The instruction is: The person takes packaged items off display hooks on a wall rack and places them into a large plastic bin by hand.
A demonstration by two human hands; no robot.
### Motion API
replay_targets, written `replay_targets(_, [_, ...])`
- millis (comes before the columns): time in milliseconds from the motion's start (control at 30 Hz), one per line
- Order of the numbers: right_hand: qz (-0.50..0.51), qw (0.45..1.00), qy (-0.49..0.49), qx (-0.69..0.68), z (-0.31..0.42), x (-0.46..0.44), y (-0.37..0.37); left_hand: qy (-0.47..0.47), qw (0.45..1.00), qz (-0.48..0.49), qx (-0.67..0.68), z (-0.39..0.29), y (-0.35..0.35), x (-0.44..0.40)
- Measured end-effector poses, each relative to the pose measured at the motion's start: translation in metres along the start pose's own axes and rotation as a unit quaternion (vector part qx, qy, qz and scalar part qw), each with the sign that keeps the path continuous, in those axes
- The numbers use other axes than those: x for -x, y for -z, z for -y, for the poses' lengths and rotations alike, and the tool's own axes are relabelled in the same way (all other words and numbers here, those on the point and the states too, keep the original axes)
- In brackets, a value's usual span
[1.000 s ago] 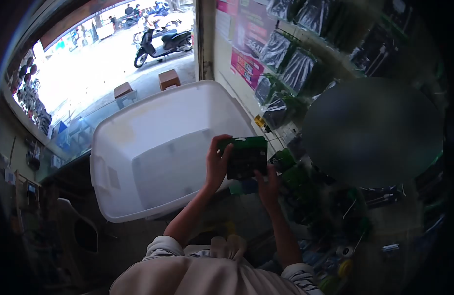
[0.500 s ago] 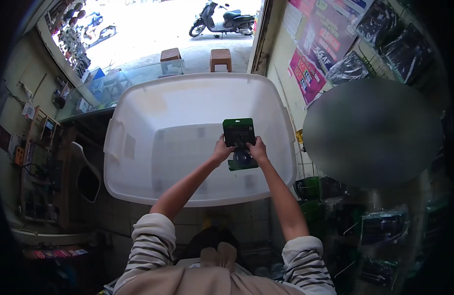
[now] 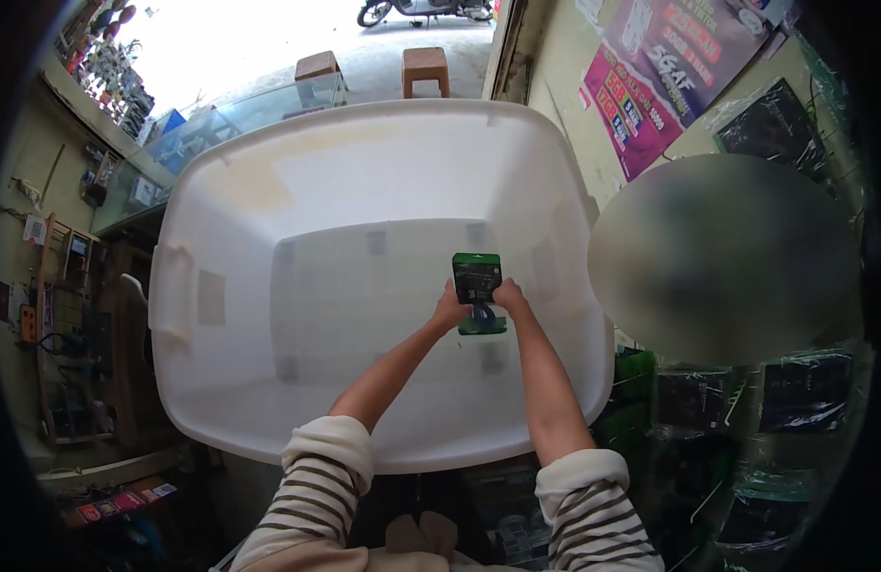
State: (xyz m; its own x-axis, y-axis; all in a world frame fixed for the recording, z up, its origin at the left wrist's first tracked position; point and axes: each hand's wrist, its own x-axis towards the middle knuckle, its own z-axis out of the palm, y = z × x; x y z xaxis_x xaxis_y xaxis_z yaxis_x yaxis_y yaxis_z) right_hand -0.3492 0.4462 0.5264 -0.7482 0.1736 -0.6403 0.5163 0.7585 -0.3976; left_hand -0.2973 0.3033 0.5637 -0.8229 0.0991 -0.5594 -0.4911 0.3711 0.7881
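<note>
Both my hands grip a small black-and-green retail box with a hang tab at its top and a dark blue item showing in its lower part. My left hand closes on its lower left side, and my right hand on its lower right side. The box is held over the inside of a large white plastic tub, toward its right half. Whether the box touches the tub's floor, I cannot tell.
Packaged black goods hang on the wall at right, below torn posters. A glass display case stands behind the tub at left. Two brown stools are beyond it. A shelf with small devices is on the left.
My hands have lowered the box deeper into the tub and slightly right. The camera view has tipped downward and closer, so the tub fills more of it.
</note>
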Motion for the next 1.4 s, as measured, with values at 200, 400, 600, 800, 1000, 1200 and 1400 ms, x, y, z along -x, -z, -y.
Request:
replay_targets(200, [-0.017,0.999,0.047,0.010,0.003,0.017,0.012,0.008,1.000,-0.003,-0.004,0.007,0.000,-0.003])
replay_targets(400, [-0.057,0.994,0.088,-0.024,0.018,0.072,0.040,-0.024,0.999,-0.012,0.034,-0.014,0.011,0.014])
replay_targets(600, [-0.157,0.914,0.316,-0.201,0.027,0.180,0.085,-0.188,0.968,0.017,0.164,-0.115,0.011,0.118])
replay_targets(800, [-0.422,0.756,0.406,-0.291,-0.023,0.374,0.122,-0.442,0.866,-0.004,0.233,-0.169,-0.036,0.284])
replay_targets(1000, [-0.591,0.739,0.240,-0.217,-0.167,0.482,0.049,-0.439,0.835,0.236,0.234,-0.103,-0.142,0.361])
replay_targets(1200, [-0.727,0.634,-0.053,-0.259,-0.292,0.560,-0.049,-0.439,0.783,0.436,0.066,-0.025,-0.249,0.398])
replay_targets(1400, [-0.767,0.503,-0.156,-0.366,-0.377,0.565,-0.098,-0.413,0.763,0.497,-0.039,0.019,-0.343,0.424])
